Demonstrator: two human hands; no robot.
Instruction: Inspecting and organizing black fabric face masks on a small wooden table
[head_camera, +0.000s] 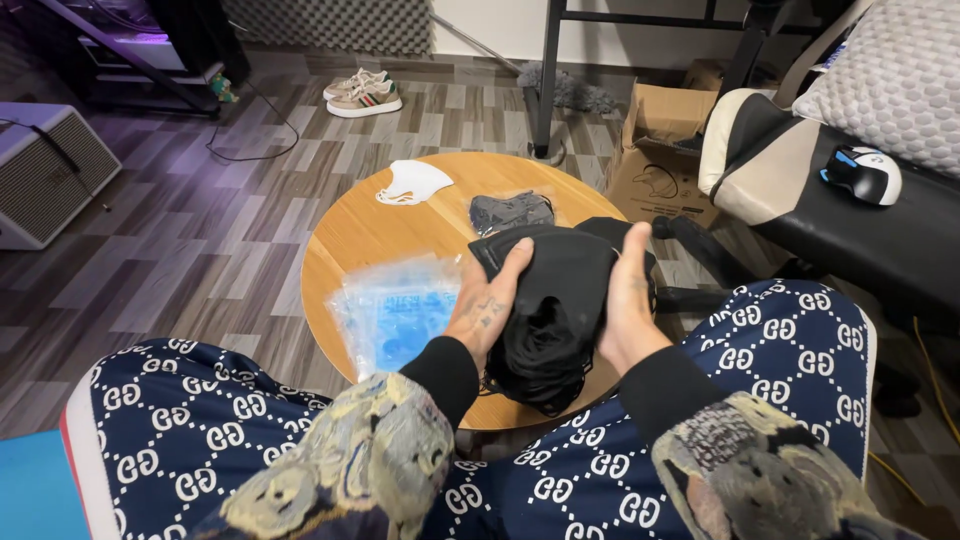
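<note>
I am looking down at a round wooden table (350, 240) between my knees, and both hands are pressed against a stack of black face masks (555, 310) that sits at the table's near edge, on its right side. My left hand (487, 310) is flattened on the stack's left flank with the fingers reaching up over its top corner; my right hand (628, 300) is cupped on the right flank, palm inward, fingers straight rather than curled, so the stack is squeezed between two mostly open hands. The stack's long axis runs away from me, from the near edge toward the table's middle, and neither hand is nearer than the other. Its lower end hangs over the rim, where loose ear loops dangle (I think they are loops, but black on shadow is hard to read). How many masks are stacked I cannot tell. Just left of my left hand lies a clear plastic bag with a blue tint (395, 310), a grey mask (511, 211) lies beyond the stack, and a white mask (414, 182) rests near the far edge.
</note>
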